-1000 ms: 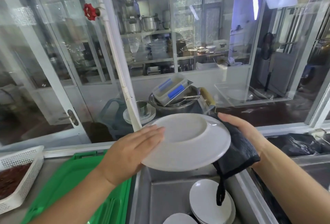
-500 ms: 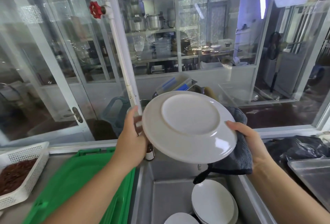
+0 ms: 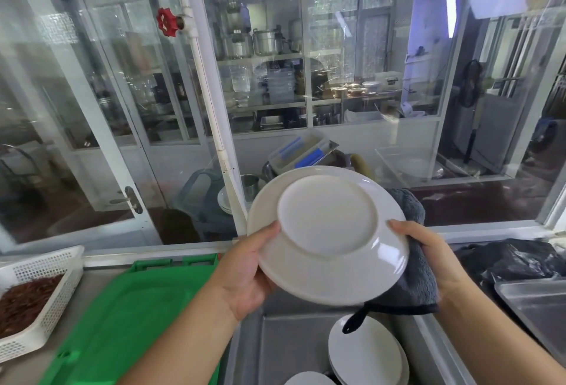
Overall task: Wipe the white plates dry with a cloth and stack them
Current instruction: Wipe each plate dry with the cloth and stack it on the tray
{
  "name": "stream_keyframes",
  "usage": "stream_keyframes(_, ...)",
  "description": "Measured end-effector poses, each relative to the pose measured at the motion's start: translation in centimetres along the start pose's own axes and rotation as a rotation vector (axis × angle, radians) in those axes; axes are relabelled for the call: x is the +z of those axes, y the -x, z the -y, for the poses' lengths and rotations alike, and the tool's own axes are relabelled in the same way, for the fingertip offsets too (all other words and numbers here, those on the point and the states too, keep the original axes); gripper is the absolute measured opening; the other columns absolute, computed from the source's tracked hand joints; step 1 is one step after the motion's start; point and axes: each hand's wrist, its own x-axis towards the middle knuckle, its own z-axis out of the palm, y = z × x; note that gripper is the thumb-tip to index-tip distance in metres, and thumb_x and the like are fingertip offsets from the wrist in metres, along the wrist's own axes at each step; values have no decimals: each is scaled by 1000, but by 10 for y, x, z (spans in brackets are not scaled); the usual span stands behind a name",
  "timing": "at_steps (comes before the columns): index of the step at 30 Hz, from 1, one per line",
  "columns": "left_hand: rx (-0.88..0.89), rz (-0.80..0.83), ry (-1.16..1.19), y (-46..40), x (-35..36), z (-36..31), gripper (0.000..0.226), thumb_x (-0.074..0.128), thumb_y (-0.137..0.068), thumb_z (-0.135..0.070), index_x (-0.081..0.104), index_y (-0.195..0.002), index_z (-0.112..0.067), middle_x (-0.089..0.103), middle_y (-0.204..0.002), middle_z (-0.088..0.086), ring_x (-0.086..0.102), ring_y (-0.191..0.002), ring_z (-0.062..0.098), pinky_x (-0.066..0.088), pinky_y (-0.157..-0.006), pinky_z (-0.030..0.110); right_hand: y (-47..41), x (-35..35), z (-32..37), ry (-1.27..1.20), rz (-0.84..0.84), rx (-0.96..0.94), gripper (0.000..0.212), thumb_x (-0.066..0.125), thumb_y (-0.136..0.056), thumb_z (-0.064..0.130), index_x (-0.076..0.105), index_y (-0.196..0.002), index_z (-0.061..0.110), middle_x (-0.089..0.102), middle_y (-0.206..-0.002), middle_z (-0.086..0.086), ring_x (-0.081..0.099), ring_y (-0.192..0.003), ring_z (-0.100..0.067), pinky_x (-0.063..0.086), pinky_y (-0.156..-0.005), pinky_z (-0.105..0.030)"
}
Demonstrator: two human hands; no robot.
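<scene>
Head view: a round white ceramic plate (image 3: 327, 235) is held underside up, tilted, above a stainless steel sink (image 3: 294, 344). Its left rim is gripped by the left hand (image 3: 245, 274), thumb on the underside, the other fingers hidden behind. At the right rim, a dark grey microfibre cloth (image 3: 412, 277) is pinched against the plate by the right hand (image 3: 428, 259), thumb on top. The cloth lies behind and right of the plate. More white plates (image 3: 366, 351) are stacked in the sink directly below. A green plastic tray (image 3: 131, 317) lies on the steel table (image 3: 92, 280), left. A glass partition (image 3: 92, 93) closes the room ahead.
</scene>
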Motion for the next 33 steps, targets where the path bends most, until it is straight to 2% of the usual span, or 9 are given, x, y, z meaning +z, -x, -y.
stream_keyframes(10, 161, -75, -44, 9, -8, 8, 46, 80, -80, -16, 76, -126, -14, 76, -125, 21, 74, -114, 37, 56, -103, 57, -8, -25, 28, 136, -109, -287, 65, 37, -112, 43, 62, -127, -15, 64, -130, -36, 66, -120, -46, 50, -102, -62)
stream_keyframes(12, 192, -90, -88, 11, -6, 10, 44, 79, -80, -16, 76, -123, -13, 77, -122, 19, 75, -113, 36, 55, -105, 57, -18, -26, 35, -100, 222, -369, 89, 9, -112, 46, 45, -129, -33, 30, -146, -53, 46, -136, -56, 13, -122, -68)
stream_keyframes(13, 200, -94, -111, 12, -4, 12, 43, 79, -80, -16, 76, -122, -13, 78, -120, 18, 75, -112, 36, 54, -106, 57, -18, -17, 35, -4, 48, -436, 87, 13, -111, 50, 56, -128, -24, 29, -151, -47, 51, -134, -49, -50, -94, -45)
stream_keyframes(14, 205, -96, -136, 14, -1, 13, 41, 78, -80, -16, 76, -121, -12, 79, -118, 17, 75, -112, 35, 54, -106, 56, -21, 0, 25, 194, -195, -434, 73, 31, -109, 55, 72, -116, -5, 46, -149, -36, 66, -122, -36, 59, -41, -38)
stream_keyframes(15, 209, -91, -166, 15, 2, 15, 39, 78, -82, -15, 76, -120, -11, 80, -117, 16, 75, -112, 35, 56, -104, 54, -27, 17, 29, 239, -347, -359, 57, 48, -102, 60, 75, -111, 11, 63, -141, -25, 73, -110, -27, 59, -99, -48)
stream_keyframes(19, 269, -33, -328, 17, 13, 21, 30, 82, -83, -14, 81, -113, -11, 82, -111, 14, 78, -104, 31, 62, -87, 41, -20, 82, 20, 532, -282, -503, 22, 54, -90, 64, 67, -106, 57, 69, -99, 30, 66, -105, 3, 51, -93, -37)
stream_keyframes(22, 345, 53, -472, 19, 17, 26, 28, 77, -80, -25, 84, -108, -25, 82, -109, 11, 78, -104, 29, 62, -91, 43, -15, 118, 0, 1036, -44, -733, 19, 54, -100, 49, 59, -98, 32, 60, -78, 16, 56, -79, 7, 44, -75, -23)
stream_keyframes(29, 581, 23, -722, 29, 18, 18, 32, 69, -95, -11, 65, -116, -36, 68, -114, -45, 62, -105, -22, 47, -86, 4, 0, 132, -24, 1778, 383, -1137, 50, 46, -102, 55, 62, -143, 31, 53, -156, 11, 22, -159, -22, 16, -128, -44)
stream_keyframes(33, 621, 24, -596, 29, 14, 16, 25, 74, -72, -36, 84, -89, -19, 82, -90, -13, 69, -83, -5, 51, -72, 12, -9, 141, -13, 1766, 297, -1154, 41, 48, -107, 41, 64, -142, 29, 56, -154, 9, 29, -157, -23, 22, -126, -46)
